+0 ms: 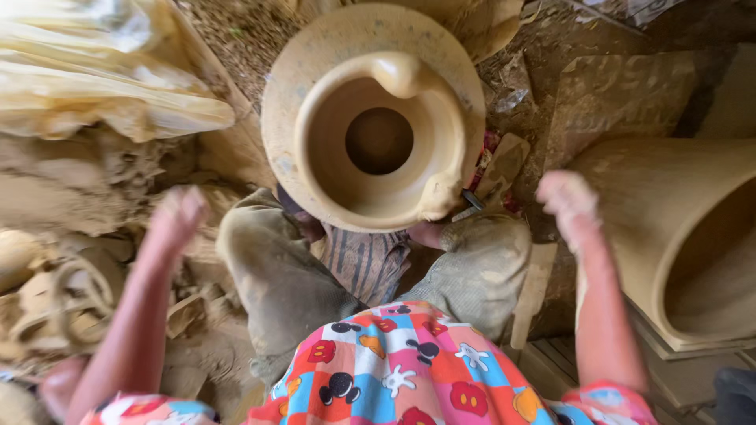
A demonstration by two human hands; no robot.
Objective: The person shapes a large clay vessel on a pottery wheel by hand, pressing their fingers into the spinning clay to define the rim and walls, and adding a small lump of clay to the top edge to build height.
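A wide clay pot [378, 197] with a thick rim and a round hole in its floor sits on a round, clay-smeared wheel [279, 118] between my knees. An unblended coil of clay [405, 75] lies along the pot's rim. My left hand [175, 220] is blurred, clay-coated, off to the left of the pot and touching nothing. To the pot's right, my right hand [568, 203] is also blurred and clay-coated, and holds nothing that I can see. Both hands are apart from the pot.
A large finished clay vessel [669, 236] lies on its side at the right. Heaps of raw clay [71, 189] and a plastic sheet [87, 71] fill the left. Small tools [500, 169] lie by the wheel's right edge.
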